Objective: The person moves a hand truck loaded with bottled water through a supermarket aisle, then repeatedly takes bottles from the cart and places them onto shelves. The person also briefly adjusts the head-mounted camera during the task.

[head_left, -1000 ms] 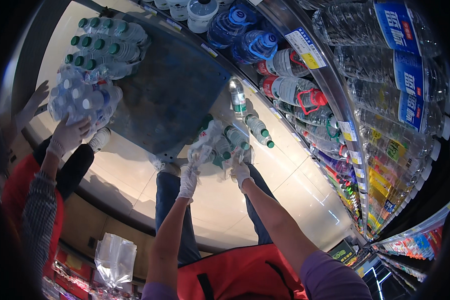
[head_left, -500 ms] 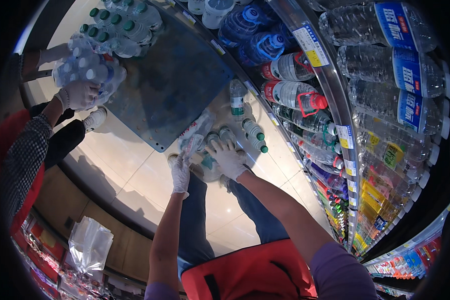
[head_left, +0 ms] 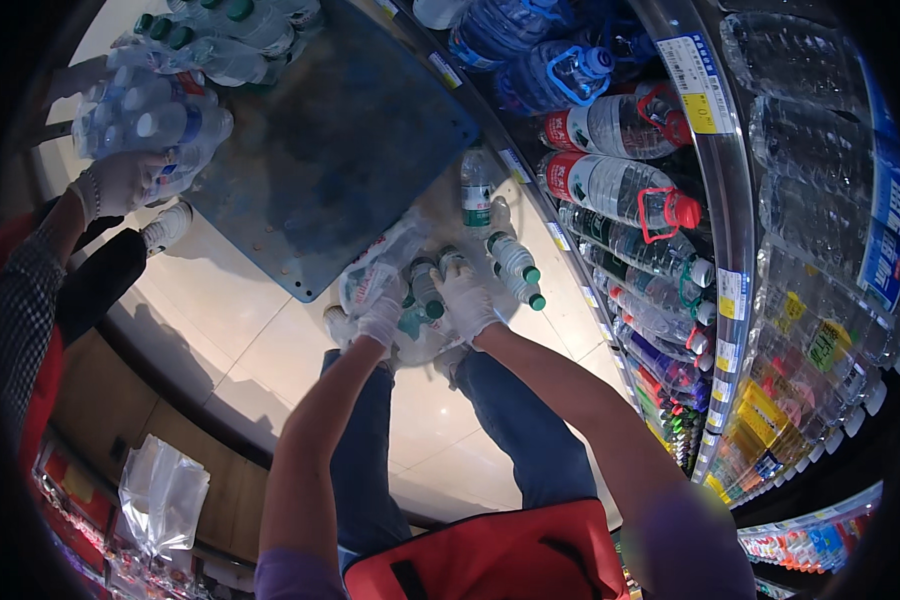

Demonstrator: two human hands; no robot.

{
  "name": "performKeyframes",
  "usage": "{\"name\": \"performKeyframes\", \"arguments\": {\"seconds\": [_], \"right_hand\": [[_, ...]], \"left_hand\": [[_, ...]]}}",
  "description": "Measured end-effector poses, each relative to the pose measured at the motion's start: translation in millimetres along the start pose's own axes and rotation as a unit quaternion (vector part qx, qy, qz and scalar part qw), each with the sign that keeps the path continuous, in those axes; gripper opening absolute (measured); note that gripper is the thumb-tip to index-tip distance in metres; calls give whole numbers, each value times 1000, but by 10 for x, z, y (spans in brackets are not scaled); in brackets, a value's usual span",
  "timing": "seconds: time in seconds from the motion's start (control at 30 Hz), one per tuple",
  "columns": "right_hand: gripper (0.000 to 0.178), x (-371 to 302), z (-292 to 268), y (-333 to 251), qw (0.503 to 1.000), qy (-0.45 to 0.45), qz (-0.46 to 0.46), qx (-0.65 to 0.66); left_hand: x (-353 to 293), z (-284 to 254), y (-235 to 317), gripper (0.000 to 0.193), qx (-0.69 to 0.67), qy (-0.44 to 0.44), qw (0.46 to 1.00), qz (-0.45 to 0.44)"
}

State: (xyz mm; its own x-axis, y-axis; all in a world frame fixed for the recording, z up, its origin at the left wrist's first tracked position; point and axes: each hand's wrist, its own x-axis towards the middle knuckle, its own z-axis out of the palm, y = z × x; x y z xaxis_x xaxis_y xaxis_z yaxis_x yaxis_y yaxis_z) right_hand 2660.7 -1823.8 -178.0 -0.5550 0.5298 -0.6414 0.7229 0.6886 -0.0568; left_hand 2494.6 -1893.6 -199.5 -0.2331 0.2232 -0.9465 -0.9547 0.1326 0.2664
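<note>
My gloved left hand (head_left: 382, 314) is closed on crumpled clear plastic wrap (head_left: 370, 275) with some red print. My gloved right hand (head_left: 464, 296) has its fingers curled over a small water bottle (head_left: 450, 257), partly hidden beneath them. Between both hands a green-capped water bottle (head_left: 426, 284) lies on the floor. To the right of my right hand lie a second green-capped bottle (head_left: 512, 254) and another close beside it. Farther off, a clear bottle with a green and white label (head_left: 477, 195) stands upright.
A dark blue board (head_left: 310, 160) lies beyond my hands. At left, a co-worker's gloved hand (head_left: 120, 185) holds a wrapped pack of bottles (head_left: 155, 115); more green-capped bottles (head_left: 245, 30) are behind. Shelves of bottled drinks (head_left: 620, 190) line the right. A clear plastic bag (head_left: 165, 495) hangs lower left.
My left hand has drawn in against the wrap, and my right hand's spread fingers have curled over a bottle. The green cap of the middle bottle now shows. The whole view has shifted slightly.
</note>
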Motion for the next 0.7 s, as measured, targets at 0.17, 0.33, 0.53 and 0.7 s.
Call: {"name": "performKeyframes", "arguments": {"seconds": [0.17, 0.33, 0.53, 0.7], "right_hand": [[46, 69, -144, -127, 994, -47, 89, -38], [57, 33, -82, 56, 989, 36, 87, 117], [67, -137, 425, 3, 955, -9, 163, 249], [63, -148, 268, 122, 949, 35, 141, 279]], "left_hand": [[375, -21, 161, 47, 714, -56, 681, 153], [461, -156, 179, 47, 814, -172, 536, 141], [-108, -285, -341, 47, 889, -153, 149, 405], [-448, -178, -499, 48, 871, -145, 416, 219]]}}
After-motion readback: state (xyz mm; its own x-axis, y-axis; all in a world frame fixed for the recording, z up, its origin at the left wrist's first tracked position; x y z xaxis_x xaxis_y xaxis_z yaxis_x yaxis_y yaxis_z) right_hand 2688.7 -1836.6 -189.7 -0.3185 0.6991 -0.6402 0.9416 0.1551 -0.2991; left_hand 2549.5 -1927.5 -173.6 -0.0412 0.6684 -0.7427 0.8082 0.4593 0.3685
